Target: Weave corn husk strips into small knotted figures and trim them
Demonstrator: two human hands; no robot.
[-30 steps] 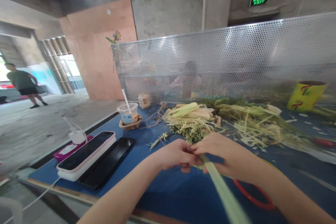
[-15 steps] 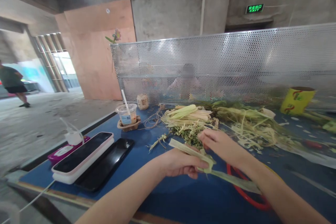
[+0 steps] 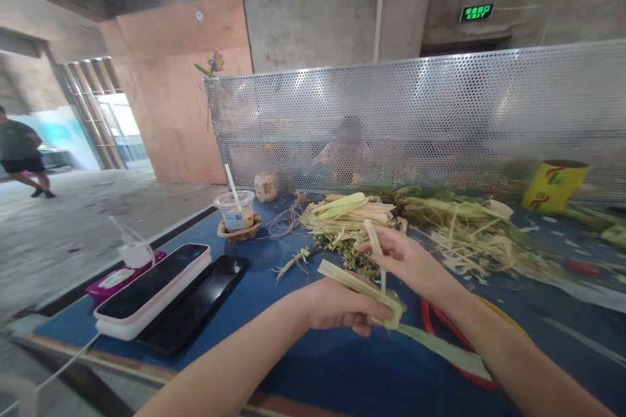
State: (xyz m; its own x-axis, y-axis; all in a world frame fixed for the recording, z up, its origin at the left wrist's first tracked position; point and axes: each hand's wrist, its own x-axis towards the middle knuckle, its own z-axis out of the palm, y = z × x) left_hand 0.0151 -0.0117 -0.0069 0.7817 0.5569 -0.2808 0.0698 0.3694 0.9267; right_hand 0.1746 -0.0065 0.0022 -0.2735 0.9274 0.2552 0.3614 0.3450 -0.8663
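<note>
My left hand [image 3: 349, 308] pinches folded pale green corn husk strips [image 3: 394, 314] between thumb and fingers, above the blue table. One husk end sticks out to the upper left, and a longer tail [image 3: 447, 346] runs to the lower right, beneath my right forearm. From the fold a narrow strip [image 3: 375, 244] stands upright. Loosely curled fingers of my right hand [image 3: 394, 253] hold that strip, which passes between them and the thumb. Just beyond the hands lies a heap of small dried greenish scraps [image 3: 359, 257].
Stacked husks [image 3: 349, 207] and a shredded husk pile [image 3: 479, 234] lie behind. To the left are a drink cup [image 3: 235, 212], a black phone [image 3: 195, 306] and a pink-edged device [image 3: 154, 283]. A perforated metal screen [image 3: 391, 111] borders the table's back. A person [image 3: 22, 146] walks far left.
My right hand has opened out of its tighter curl, and a narrow strip now stands upright at its fingers. My left hand keeps its pinch almost in place.
</note>
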